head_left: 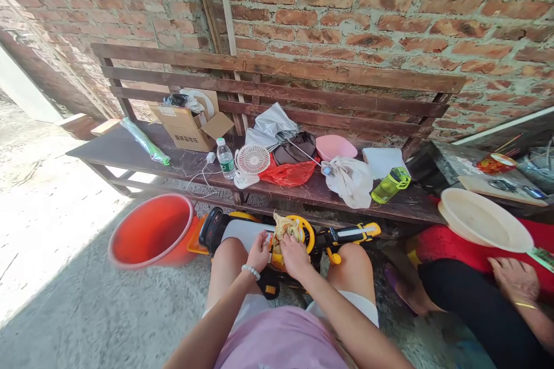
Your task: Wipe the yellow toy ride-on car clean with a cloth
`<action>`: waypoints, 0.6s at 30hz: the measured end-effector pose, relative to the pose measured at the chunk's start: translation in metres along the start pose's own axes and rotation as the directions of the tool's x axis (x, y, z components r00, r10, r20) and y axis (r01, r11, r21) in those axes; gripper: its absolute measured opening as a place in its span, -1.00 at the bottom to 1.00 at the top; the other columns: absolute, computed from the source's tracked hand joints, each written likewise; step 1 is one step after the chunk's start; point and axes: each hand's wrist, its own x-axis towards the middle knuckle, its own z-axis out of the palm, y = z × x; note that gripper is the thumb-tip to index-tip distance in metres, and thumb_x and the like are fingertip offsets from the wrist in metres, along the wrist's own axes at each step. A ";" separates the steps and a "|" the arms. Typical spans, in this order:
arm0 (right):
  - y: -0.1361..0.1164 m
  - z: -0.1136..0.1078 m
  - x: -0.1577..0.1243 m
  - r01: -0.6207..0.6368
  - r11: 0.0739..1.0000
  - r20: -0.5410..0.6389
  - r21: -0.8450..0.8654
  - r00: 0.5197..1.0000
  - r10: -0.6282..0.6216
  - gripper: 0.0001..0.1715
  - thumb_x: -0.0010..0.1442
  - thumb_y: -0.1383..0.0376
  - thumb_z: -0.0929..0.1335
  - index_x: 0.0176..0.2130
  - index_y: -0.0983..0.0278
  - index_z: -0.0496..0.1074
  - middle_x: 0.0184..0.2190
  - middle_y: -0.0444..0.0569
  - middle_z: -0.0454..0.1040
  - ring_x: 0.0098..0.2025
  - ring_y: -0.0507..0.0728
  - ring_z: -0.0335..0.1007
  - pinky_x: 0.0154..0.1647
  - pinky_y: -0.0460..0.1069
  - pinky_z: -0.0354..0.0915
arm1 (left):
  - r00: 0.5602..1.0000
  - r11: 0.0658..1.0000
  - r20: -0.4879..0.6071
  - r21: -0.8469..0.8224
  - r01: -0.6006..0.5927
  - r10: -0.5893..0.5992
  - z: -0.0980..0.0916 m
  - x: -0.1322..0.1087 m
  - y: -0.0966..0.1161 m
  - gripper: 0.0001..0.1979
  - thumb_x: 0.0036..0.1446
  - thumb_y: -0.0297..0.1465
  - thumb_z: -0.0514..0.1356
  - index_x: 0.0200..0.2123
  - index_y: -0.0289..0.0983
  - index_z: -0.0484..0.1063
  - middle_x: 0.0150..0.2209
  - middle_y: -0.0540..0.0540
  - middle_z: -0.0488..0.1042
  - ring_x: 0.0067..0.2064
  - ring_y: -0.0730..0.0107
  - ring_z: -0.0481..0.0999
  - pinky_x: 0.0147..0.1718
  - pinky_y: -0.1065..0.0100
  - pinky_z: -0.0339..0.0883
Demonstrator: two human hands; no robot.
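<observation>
My hands (277, 252) work close together over a yellow-and-black toy ride-on vehicle (346, 235) that stands between my knees. A crumpled pale yellow cloth (287, 226) lies bunched by the toy's yellow steering wheel (308, 234). My right hand (295, 257) presses on and grips the cloth. My left hand (258, 251), with a white beaded bracelet (251, 271) at the wrist, rests against the toy beside the cloth. Its fingertips are partly hidden, so its grip is unclear.
An orange-red plastic tub (151, 230) lies tilted at my left. Behind the toy, a wooden bench (130, 153) holds a cardboard box, a water bottle, a small white fan and other things. At my right, a co-worker's hand (514, 279) is below a cream plastic basin (485, 219).
</observation>
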 end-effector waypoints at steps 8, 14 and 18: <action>0.037 0.008 -0.063 -0.118 0.990 0.057 0.072 0.992 0.114 -0.31 0.19 0.42 0.26 0.30 0.28 0.38 0.32 0.17 0.35 0.31 0.33 0.21 0.21 0.14 0.26 | 0.956 0.900 0.233 0.357 -0.252 0.176 0.017 -0.008 0.020 -0.20 0.21 -0.43 0.02 0.51 -0.26 -0.06 0.53 -0.17 -0.04 0.54 0.12 -0.15 0.46 -0.03 -0.09; 0.069 -0.049 -0.039 -0.281 0.953 -0.132 0.113 0.946 0.295 -0.33 0.24 0.31 0.27 0.32 0.25 0.36 0.22 0.11 0.44 0.17 0.29 0.29 0.20 0.08 0.22 | 0.925 0.779 0.379 0.573 -0.255 0.024 0.016 -0.021 0.033 -0.05 0.15 -0.41 0.06 0.54 -0.26 -0.33 0.55 -0.13 -0.45 0.55 0.02 -0.34 0.42 -0.09 -0.05; 0.074 -0.082 0.005 -0.229 0.965 -0.259 0.126 0.932 0.255 -0.28 0.28 0.28 0.27 0.39 0.26 0.26 0.35 0.11 0.30 0.24 0.29 0.23 0.26 0.08 0.16 | 0.935 0.722 0.353 0.642 -0.258 0.020 0.015 -0.032 0.040 -0.03 0.12 -0.41 0.09 0.53 -0.29 -0.29 0.55 -0.16 -0.45 0.55 -0.01 -0.42 0.43 -0.10 -0.12</action>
